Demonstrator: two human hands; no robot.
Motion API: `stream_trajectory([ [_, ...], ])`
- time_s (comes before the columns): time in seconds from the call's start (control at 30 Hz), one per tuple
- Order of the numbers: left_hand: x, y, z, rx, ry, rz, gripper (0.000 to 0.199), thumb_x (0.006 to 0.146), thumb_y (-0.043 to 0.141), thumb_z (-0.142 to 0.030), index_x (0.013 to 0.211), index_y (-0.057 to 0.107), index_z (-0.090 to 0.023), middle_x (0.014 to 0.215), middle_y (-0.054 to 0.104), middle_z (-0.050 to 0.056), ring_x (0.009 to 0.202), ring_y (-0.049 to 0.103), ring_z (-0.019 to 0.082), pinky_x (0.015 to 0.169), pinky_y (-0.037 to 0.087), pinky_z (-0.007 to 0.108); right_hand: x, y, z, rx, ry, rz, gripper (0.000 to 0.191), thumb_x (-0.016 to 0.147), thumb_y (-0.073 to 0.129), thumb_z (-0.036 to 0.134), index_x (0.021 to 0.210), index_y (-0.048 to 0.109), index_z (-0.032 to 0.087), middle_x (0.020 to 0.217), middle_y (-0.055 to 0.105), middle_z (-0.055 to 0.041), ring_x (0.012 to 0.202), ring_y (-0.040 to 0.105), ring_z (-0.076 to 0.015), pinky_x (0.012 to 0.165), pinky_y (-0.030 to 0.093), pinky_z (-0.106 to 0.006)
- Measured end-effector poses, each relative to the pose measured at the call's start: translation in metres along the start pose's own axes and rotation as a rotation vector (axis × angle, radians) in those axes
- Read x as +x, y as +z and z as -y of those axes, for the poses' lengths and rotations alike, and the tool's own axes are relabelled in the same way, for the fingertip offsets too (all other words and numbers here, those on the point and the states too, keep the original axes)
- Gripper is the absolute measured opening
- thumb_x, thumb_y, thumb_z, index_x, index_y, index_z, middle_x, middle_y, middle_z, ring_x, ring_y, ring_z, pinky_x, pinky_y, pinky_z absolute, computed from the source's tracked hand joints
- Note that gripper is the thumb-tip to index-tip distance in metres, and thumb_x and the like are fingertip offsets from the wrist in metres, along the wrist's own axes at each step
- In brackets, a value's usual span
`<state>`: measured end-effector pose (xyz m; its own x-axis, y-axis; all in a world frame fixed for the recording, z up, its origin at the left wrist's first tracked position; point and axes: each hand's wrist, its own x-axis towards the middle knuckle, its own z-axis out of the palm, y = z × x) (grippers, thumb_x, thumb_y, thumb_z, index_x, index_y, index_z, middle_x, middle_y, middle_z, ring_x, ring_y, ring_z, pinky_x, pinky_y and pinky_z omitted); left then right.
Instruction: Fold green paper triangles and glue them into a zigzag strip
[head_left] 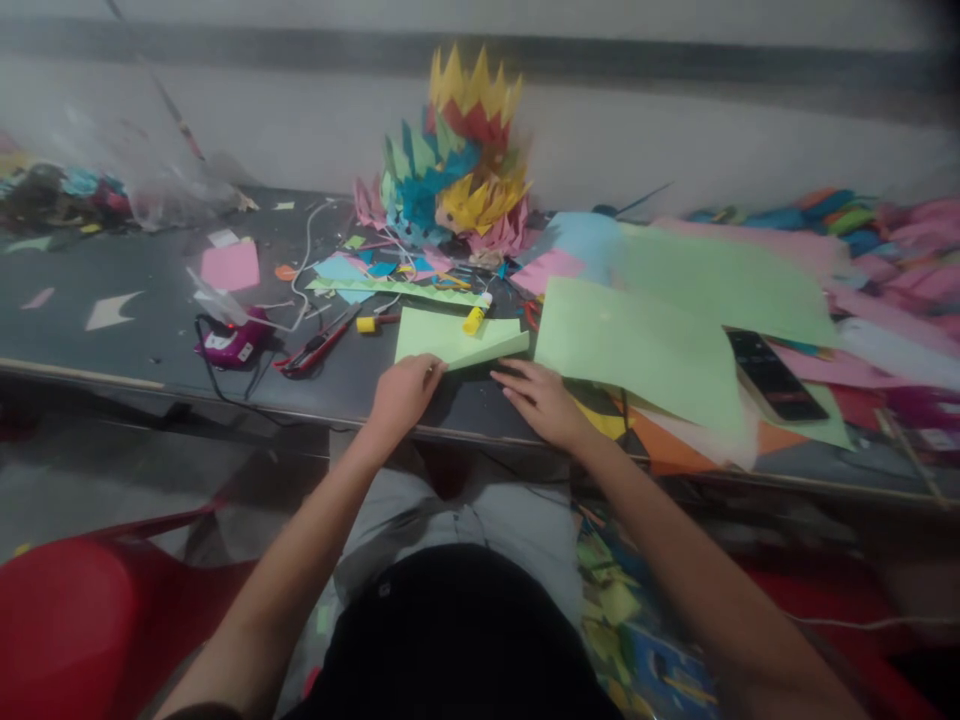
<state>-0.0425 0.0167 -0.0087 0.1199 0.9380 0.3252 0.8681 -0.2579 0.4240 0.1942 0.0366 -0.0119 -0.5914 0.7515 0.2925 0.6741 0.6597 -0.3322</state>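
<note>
A light green sheet of paper point(431, 332) lies on the dark table in front of me, its near right edge folded up and over. My left hand point(405, 393) pinches the near left corner of this sheet between thumb and fingers. Beside the folded edge, my right hand point(541, 398) rests with its fingers stretched out and slightly apart. A yellow glue stick point(474, 320) lies on the sheet. Just behind it is a long green paper strip point(397, 288) with a zigzag edge.
A red utility knife point(319, 348) and a purple power strip point(236, 338) lie to the left. Large green sheets point(637, 345) and a phone point(776, 375) are on the right. Spiky paper figures point(469, 160) stand at the back. A red chair point(75, 620) is lower left.
</note>
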Motion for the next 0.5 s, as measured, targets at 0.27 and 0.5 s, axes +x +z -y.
stream_trajectory([
  [0.27,0.000,-0.001,-0.001,-0.020,-0.017,0.002,0.025,0.091,0.040,-0.034,0.087,0.060,-0.020,0.081,0.065,0.006,0.080,0.059,0.017,0.068,0.041,0.024,0.028,-0.002,0.009,0.007,-0.040,0.098,0.026,0.087,0.048,0.037,0.084,0.071,0.024,0.095,0.066,-0.0050,0.090,0.057,-0.0208,0.078,0.041,-0.038],
  [0.5,-0.001,-0.002,0.000,-0.025,-0.012,-0.012,0.024,0.091,0.040,-0.034,0.088,0.060,-0.020,0.083,0.066,0.005,0.080,0.059,0.017,0.068,0.041,0.025,0.030,-0.006,0.021,-0.078,-0.037,0.127,0.024,0.090,0.044,0.027,0.083,0.066,0.020,0.092,0.064,-0.0062,0.087,0.056,-0.0210,0.076,0.037,-0.037],
])
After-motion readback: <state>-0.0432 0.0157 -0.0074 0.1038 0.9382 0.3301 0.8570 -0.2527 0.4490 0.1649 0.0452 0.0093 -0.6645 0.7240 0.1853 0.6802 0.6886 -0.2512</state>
